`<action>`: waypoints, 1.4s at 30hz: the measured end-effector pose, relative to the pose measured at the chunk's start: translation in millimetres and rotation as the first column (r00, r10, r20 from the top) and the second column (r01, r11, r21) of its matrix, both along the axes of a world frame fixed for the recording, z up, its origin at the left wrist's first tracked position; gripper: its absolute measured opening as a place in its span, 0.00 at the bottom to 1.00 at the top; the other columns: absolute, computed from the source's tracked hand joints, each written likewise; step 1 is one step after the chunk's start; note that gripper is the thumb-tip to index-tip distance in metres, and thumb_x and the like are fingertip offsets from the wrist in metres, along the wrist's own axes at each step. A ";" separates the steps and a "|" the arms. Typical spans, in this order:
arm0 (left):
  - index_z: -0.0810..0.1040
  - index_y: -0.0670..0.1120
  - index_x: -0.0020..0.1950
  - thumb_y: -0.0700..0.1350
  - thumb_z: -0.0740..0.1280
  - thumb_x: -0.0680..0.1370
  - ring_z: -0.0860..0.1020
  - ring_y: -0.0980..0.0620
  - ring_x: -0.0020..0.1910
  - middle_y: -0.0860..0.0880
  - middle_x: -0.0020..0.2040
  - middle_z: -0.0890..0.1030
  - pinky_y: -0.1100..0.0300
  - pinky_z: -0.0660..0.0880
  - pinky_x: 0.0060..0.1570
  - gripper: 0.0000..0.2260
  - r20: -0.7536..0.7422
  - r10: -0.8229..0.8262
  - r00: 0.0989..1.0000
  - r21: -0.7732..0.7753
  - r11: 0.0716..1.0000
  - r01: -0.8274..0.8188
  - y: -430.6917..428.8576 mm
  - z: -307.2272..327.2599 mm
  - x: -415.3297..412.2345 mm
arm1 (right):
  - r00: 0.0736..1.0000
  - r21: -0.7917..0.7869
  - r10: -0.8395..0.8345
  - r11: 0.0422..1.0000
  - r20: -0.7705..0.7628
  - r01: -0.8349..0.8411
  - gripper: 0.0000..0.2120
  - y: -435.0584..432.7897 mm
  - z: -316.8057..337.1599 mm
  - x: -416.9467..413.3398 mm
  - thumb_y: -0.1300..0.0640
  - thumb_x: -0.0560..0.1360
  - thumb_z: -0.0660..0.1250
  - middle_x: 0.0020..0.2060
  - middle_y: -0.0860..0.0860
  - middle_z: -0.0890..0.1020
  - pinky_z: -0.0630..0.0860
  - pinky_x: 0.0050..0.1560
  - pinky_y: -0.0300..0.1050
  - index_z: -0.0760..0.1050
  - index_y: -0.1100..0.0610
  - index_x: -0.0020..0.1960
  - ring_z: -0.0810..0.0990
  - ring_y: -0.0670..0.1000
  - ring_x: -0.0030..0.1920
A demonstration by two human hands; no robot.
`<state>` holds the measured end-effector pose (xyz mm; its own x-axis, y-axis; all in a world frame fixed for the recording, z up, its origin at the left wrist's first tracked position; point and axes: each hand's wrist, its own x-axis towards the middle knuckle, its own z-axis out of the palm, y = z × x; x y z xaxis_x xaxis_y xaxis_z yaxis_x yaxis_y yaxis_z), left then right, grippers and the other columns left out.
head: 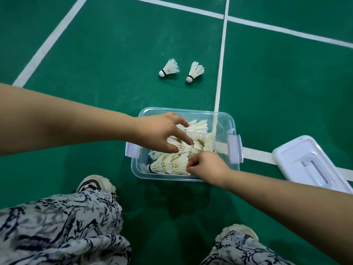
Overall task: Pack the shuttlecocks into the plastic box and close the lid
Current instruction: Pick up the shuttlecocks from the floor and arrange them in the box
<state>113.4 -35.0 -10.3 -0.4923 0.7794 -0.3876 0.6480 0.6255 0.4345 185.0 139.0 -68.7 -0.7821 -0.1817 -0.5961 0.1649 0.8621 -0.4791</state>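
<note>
A clear plastic box (pixel 223 119) with white side latches stands on the green court floor and holds several white feather shuttlecocks (pixel 172 164). My left hand (pixel 158 133) reaches into the box from the left, fingers spread and pressing on the shuttlecocks at the far side. My right hand (pixel 207 167) is at the near right corner, fingers pinched on the feathers of a row of shuttlecocks. Two loose shuttlecocks lie on the floor beyond the box, one on the left (pixel 169 68) and one on the right (pixel 194 71). The white lid (pixel 309 163) lies on the floor to the right of the box.
White court lines (pixel 221 60) cross the green floor (pixel 114 64); one runs under the box. My patterned trouser legs (pixel 63 230) and both shoes (pixel 95 183) are at the bottom, just in front of the box.
</note>
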 end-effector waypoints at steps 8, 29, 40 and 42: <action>0.71 0.60 0.64 0.50 0.64 0.75 0.60 0.51 0.70 0.49 0.71 0.62 0.60 0.58 0.65 0.17 0.046 -0.020 0.999 -0.023 1.000 0.021 4.0 -4.3 2.4 | 0.994 0.028 0.047 0.998 0.097 -0.050 0.07 3.1 0.9 -9.0 0.50 0.70 0.71 0.43 0.50 0.83 0.75 0.49 0.43 0.82 0.53 0.44 0.78 0.50 0.46; 0.77 0.50 0.51 0.47 0.57 0.72 0.77 0.45 0.39 0.47 0.41 0.82 0.56 0.71 0.39 0.12 -0.220 0.190 0.957 0.113 0.979 -0.168 41.3 -33.4 -152.6 | 0.977 -0.070 -0.155 0.987 -0.145 0.146 0.12 16.9 10.8 -223.9 0.55 0.71 0.65 0.27 0.53 0.73 0.63 0.30 0.43 0.72 0.55 0.29 0.67 0.51 0.30; 0.62 0.50 0.69 0.45 0.62 0.75 0.56 0.44 0.72 0.47 0.74 0.58 0.46 0.65 0.65 0.22 -0.350 0.473 0.809 -0.070 0.848 -0.526 31.0 -130.8 -280.5 | 0.947 0.104 -0.203 0.966 -0.248 0.235 0.22 49.1 -61.8 -320.9 0.53 0.74 0.60 0.69 0.54 0.65 0.65 0.66 0.48 0.67 0.46 0.67 0.65 0.58 0.67; 0.58 0.51 0.71 0.45 0.62 0.76 0.53 0.44 0.73 0.49 0.75 0.57 0.45 0.64 0.67 0.26 -0.353 0.467 0.811 -0.066 0.852 -0.519 30.8 -140.1 -295.9 | 0.946 0.102 -0.198 0.968 -0.255 0.230 0.25 47.8 -67.4 -326.5 0.53 0.74 0.61 0.72 0.53 0.60 0.62 0.68 0.50 0.63 0.44 0.70 0.61 0.59 0.70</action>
<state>-182.5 -4.2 -150.5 -0.9085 0.3424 -0.2395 0.3180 0.9384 0.1353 -141.5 186.8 -136.1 -0.9171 0.0712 -0.3923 0.2455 0.8761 -0.4149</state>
